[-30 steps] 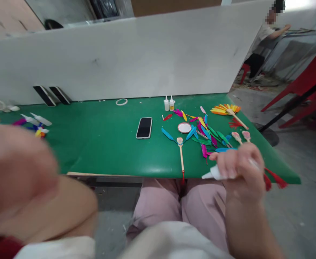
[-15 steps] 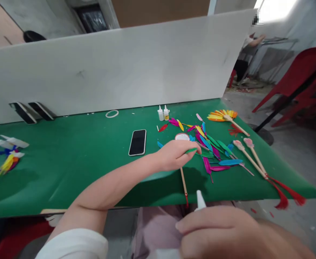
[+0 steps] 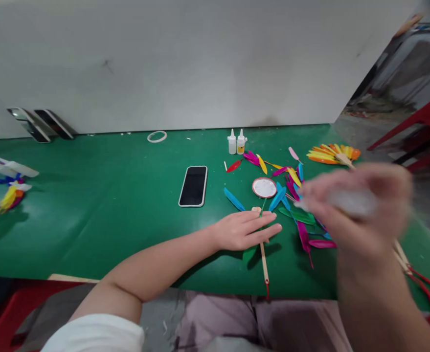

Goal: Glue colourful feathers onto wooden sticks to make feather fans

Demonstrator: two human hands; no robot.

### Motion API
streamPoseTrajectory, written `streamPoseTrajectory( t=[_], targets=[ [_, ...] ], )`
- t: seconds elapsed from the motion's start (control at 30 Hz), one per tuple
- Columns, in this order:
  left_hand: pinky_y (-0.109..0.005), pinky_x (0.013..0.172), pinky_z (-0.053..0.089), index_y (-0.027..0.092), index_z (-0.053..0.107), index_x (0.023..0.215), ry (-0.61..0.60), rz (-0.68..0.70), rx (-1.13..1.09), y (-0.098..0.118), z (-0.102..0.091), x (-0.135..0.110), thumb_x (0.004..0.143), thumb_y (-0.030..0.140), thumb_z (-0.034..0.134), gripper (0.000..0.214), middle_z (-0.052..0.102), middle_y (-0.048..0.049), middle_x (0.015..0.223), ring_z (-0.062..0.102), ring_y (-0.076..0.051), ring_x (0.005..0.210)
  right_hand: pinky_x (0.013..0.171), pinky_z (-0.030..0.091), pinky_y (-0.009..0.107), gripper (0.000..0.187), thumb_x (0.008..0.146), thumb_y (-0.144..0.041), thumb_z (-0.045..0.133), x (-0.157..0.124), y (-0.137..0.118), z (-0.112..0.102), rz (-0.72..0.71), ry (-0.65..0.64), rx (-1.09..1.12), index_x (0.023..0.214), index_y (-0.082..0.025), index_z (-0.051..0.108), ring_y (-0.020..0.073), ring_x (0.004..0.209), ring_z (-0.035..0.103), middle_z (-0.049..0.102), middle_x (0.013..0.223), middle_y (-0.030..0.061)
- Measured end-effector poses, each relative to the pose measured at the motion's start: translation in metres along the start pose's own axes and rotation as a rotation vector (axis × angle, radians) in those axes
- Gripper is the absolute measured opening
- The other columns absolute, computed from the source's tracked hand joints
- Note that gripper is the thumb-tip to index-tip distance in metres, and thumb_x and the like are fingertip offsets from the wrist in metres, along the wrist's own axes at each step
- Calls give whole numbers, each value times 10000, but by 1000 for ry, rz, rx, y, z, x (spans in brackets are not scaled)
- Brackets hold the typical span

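My left hand reaches over the wooden stick, its fingers nearly straight. Pinched in it is a green feather, quill pointing away from me, vane showing below the palm; the thumb is mostly hidden. The stick ends in a red cord near the table's front edge. Just beyond the fingers lies a round white disc with a red rim, blue feathers beside it. My right hand, smeared by motion, is raised over the right side and wrapped around a white glue bottle, nozzle pointing left.
Loose coloured feathers lie right of the disc. Two small bottles stand behind. A phone lies left of the disc. A yellow-orange feather fan is at back right. A white panel borders the green table.
My left hand has moved from the feather pile toward me, over the stick, bringing the green feather. My right hand has lifted the glue bottle from near my lap above the table. The view has tilted down.
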State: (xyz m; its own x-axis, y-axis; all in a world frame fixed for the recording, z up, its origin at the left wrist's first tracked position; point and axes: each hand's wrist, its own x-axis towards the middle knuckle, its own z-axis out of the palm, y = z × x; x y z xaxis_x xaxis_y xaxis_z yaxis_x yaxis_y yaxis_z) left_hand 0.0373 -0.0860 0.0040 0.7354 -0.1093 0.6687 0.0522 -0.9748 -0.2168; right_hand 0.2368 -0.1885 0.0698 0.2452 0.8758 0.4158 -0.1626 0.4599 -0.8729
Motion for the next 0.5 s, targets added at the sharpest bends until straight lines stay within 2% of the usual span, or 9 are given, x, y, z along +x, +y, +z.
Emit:
streamPoseTrajectory(
  t=[0.1, 0.17, 0.3, 0.43, 0.5],
  targets=[
    [-286, 935, 494, 101, 536, 1150, -36, -34, -26, -1, 3, -2, 869, 227, 514, 309, 625, -137, 1138, 541, -201, 1143, 728, 493, 325, 362, 650, -194, 691, 62, 34, 15, 27, -28, 139, 979, -278, 565, 141, 698, 584, 608, 740, -25],
    [-297, 934, 498, 80, 538, 1144, -43, -37, -60, -1, 6, -5, 850, 234, 549, 332, 624, -152, 1136, 547, -209, 1134, 701, 500, 310, 413, 634, -233, 704, 79, 51, 13, 137, 24, 175, 1017, -273, 554, 130, 679, 585, 635, 777, -25],
    [-303, 912, 513, 68, 556, 1116, -75, -32, -108, 0, 12, -5, 826, 185, 580, 313, 625, -157, 1135, 575, -217, 1093, 617, 503, 255, 388, 600, -363, 731, 78, 71, 3, 269, 169, 250, 944, -266, 580, 91, 606, 555, 657, 798, -44],
    [-300, 867, 532, 81, 571, 1081, -72, -23, -134, 3, 15, 1, 849, 267, 553, 298, 646, -158, 1093, 610, -194, 1029, 578, 481, 212, 328, 628, -448, 698, 77, 80, 5, 345, 173, 360, 869, -259, 583, 67, 565, 534, 626, 679, -70],
    [-302, 845, 538, 75, 573, 1078, -63, 1, -144, 4, 14, 3, 845, 311, 556, 332, 648, -166, 1082, 619, -195, 1006, 554, 470, 212, 345, 670, -523, 639, 78, 81, 8, 399, 183, 380, 860, -239, 585, 73, 551, 539, 626, 648, -55]
  ],
)
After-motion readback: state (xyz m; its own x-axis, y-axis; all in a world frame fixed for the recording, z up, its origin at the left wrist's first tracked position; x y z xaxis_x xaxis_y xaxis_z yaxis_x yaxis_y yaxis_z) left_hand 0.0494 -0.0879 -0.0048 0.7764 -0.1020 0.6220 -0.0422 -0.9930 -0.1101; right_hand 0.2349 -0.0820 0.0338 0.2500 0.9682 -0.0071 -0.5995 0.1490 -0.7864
